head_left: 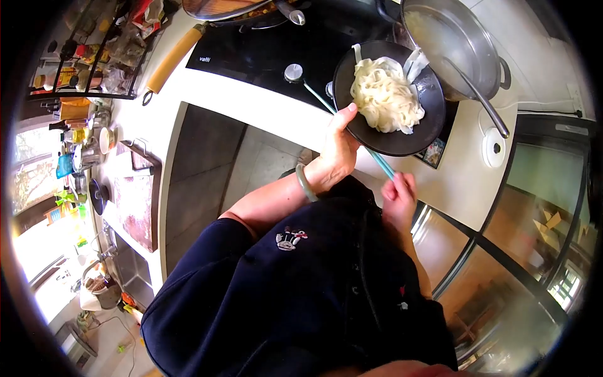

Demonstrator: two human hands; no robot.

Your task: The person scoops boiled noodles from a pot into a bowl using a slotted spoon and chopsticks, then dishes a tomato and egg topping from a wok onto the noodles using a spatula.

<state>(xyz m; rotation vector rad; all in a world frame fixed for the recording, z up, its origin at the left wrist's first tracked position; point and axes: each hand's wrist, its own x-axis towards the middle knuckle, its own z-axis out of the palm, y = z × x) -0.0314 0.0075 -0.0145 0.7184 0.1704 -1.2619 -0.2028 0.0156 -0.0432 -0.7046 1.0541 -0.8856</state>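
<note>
At the upper centre of the frame, the black bowl (pixel 432 103) of noodles (pixel 386 97) is held over the front edge of the cooktop (pixel 245 53), its right rim near the steel pot (pixel 492 60). The left hand (pixel 338 151) pinches the bowl's lower-left rim, thumb on top, fingers hidden; the right hand (pixel 400 196) is closed around green chopsticks (pixel 380 164) passing beneath the bowl, perhaps without touching it. White countertop (pixel 461 179) spans the space towards the glass panels (pixel 534 188) at right; a rack (pixel 94 60) stands upper left.
</note>
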